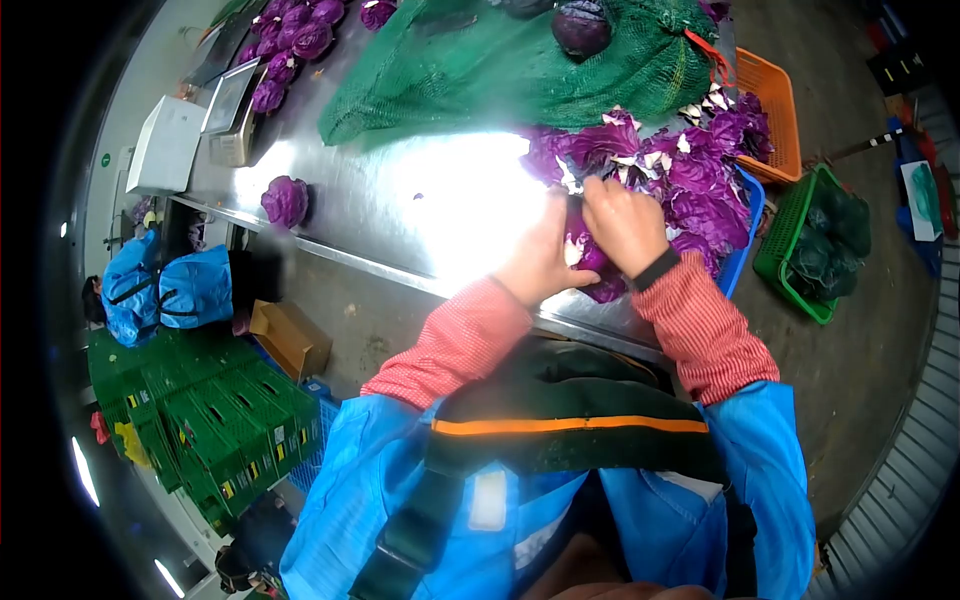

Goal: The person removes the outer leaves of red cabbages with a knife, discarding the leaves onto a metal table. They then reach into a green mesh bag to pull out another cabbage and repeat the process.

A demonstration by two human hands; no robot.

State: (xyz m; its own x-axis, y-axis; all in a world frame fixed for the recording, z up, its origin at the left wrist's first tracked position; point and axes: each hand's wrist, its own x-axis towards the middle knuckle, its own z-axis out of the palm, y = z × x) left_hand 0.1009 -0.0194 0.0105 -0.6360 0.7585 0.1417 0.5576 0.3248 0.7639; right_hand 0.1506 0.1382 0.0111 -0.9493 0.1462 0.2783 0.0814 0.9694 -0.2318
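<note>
A purple cabbage [592, 258] rests near the front edge of the steel table, between my two hands. My left hand [545, 250] is curved around its left side, with the thumb pressed on it. Over its upper right side is my right hand [622, 222], a dark band at the wrist, its fingers bent and closed; what they pinch is hidden. Loose purple leaves [690, 185] with white stem pieces are heaped just right of and beyond my hands. A single purple cabbage [285, 202] sits at the table's left edge.
A green net [470, 75] with dark cabbages covers the table's far side. More cabbages [300, 30] lie far left beside a scale [232, 110]. Orange [785, 110], blue [741, 255] and green [768, 262] baskets stand right. Green crates [230, 425] and a person [135, 285] are left.
</note>
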